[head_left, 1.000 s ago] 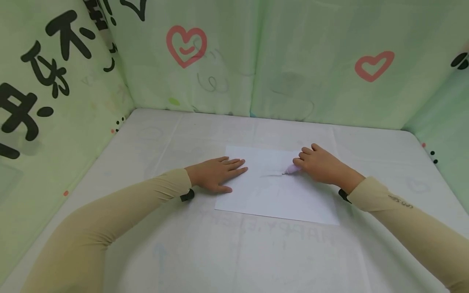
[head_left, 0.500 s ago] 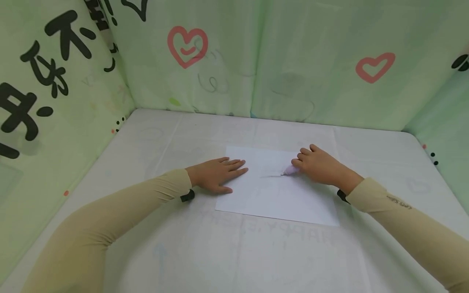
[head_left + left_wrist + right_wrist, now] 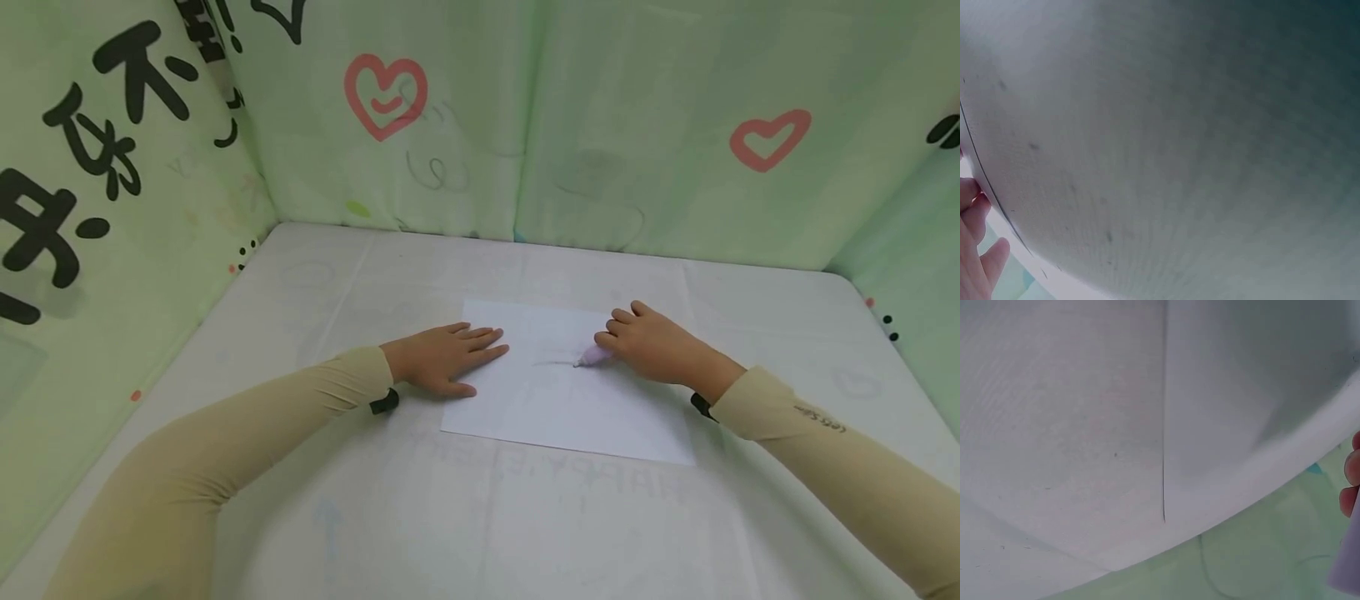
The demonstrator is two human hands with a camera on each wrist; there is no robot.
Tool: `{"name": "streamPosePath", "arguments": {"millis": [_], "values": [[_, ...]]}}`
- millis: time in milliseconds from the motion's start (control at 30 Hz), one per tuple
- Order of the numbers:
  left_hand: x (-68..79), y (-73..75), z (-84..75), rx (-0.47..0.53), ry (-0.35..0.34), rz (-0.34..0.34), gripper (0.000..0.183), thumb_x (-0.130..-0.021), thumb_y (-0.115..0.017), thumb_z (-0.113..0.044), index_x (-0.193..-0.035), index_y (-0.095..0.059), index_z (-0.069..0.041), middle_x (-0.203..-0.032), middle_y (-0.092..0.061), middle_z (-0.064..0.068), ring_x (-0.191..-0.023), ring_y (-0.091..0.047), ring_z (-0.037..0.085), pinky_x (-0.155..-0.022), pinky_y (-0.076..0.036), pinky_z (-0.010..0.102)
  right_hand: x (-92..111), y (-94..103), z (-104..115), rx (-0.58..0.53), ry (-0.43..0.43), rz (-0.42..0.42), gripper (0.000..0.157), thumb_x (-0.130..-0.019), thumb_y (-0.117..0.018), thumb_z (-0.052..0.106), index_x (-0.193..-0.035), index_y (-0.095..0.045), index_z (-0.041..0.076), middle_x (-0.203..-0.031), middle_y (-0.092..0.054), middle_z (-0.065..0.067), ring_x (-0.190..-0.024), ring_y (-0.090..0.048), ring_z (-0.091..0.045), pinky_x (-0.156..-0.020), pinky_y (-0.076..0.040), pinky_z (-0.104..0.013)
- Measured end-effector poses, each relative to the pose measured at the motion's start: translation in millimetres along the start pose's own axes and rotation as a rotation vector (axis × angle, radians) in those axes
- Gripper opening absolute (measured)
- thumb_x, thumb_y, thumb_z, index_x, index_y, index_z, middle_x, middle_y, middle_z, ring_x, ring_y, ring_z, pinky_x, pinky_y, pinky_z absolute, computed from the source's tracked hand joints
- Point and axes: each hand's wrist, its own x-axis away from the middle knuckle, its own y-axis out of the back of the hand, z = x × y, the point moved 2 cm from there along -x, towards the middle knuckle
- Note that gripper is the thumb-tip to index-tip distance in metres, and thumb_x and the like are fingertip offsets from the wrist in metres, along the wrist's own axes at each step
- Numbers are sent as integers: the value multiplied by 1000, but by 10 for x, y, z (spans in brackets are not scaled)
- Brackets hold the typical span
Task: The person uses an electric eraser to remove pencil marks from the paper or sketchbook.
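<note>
A white sheet of paper [image 3: 555,421] lies on the table, with a thin, faint dark line [image 3: 551,362] near its middle. My left hand [image 3: 442,358] rests flat over the paper's left edge, fingers spread. My right hand [image 3: 652,343] grips a thick light purple pen [image 3: 596,357] whose tip points left, right by the line's right end. In the right wrist view, the back end of the pen [image 3: 1347,569] and a few fingertips [image 3: 1352,467] show at the right edge. The left wrist view catches only some left fingers [image 3: 979,219] at its lower left.
A white cloth [image 3: 390,500] with faint prints covers the table. Pale green curtains [image 3: 630,108] with red hearts and black characters enclose the back and both sides. Dark wrist straps [image 3: 385,401] show below the beige sleeves.
My right hand and the pen have shifted slightly left and toward me, so the tip now sits just below the line's right end. The left hand has stayed in place.
</note>
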Motion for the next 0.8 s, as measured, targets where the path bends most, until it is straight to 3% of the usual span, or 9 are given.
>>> {"name": "streamPosePath", "arguments": {"millis": [800], "values": [[4, 14, -4, 3, 6, 16, 73, -96, -39, -49, -152, -11, -13, -159, -9, 10, -147, -12, 23, -120, -12, 44, -16, -3, 8, 1, 1, -25, 26, -75, -77, 15, -84, -53, 9, -73, -57, -4, -72, -45, -19, -64, -30, -31]]}}
